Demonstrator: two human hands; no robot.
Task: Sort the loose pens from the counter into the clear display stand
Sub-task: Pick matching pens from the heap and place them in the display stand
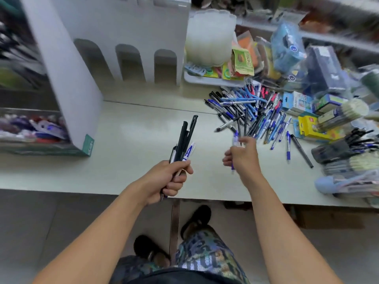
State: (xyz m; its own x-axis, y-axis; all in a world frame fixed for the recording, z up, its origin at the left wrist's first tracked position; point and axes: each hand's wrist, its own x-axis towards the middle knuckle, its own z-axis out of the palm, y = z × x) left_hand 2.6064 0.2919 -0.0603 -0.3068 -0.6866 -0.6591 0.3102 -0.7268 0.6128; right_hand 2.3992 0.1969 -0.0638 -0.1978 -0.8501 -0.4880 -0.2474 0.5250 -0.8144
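A bundle of pens point(184, 144), black and white-and-blue, is gripped upright in the left hand point(168, 181) at the near edge of the pale desk point(127, 128), the fingers point(174, 186) curled tightly round the barrels. Just right of that bundle, the right hand point(242, 158) is seen blurred, its fingers closed on a single blue-and-clear pen point(234, 148); how firmly it is pinched cannot be told. Beyond the right hand, a heap of loose pens point(250, 111) in blue, black and red is spread across the desk, with a blue pen point(288, 147) and a black pen point(301, 150) lying apart at its right edge. To the right of the heap, boxes and wrapped packs of stationery point(328, 124) are stacked. Left of the bundle, a clear bin point(30, 128) is filled with blurred, mixed-colour items. Farther back and left of the heap, the display stand point(114, 48) is shown from behind, its three arched openings facing the desk; what they hold cannot be made out. Behind the heap, a shallow tray point(207, 79) is loaded with a frosted plastic container point(209, 37) and small coloured packets point(242, 62).
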